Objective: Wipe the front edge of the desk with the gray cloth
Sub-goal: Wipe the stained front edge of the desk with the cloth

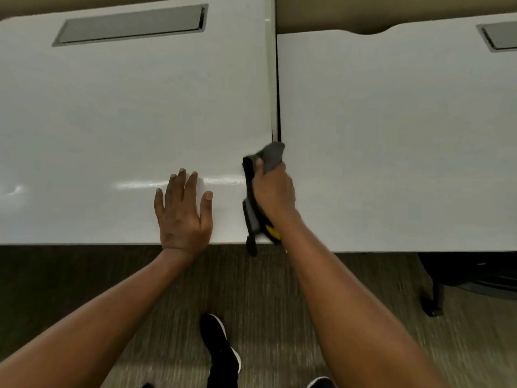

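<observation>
- At the right end of the white desk, beside the dark gap that parts it from a second desk, the right hand is closed around the gray cloth.
- The cloth is bunched in that fist: one fold pokes out past the fingers toward the gap, and a dark strip trails down along the desk's right side and hangs just over the front edge.
- A small yellow thing shows under the right wrist; what it is cannot be told.
- The left hand lies flat on the desktop near the front edge, fingers spread wide and holding nothing, apparently as a brace.
- Judging by where the cloth sits, the wipe along the front edge is not yet under way; the hand looks to be at the corner, where such a stroke would begin.
- The next move calls for drawing the cloth down onto the front edge and pressing it there, then running it leftward along the edge.
- The braced left hand lies in that path and would need to lift or slide clear.
</observation>
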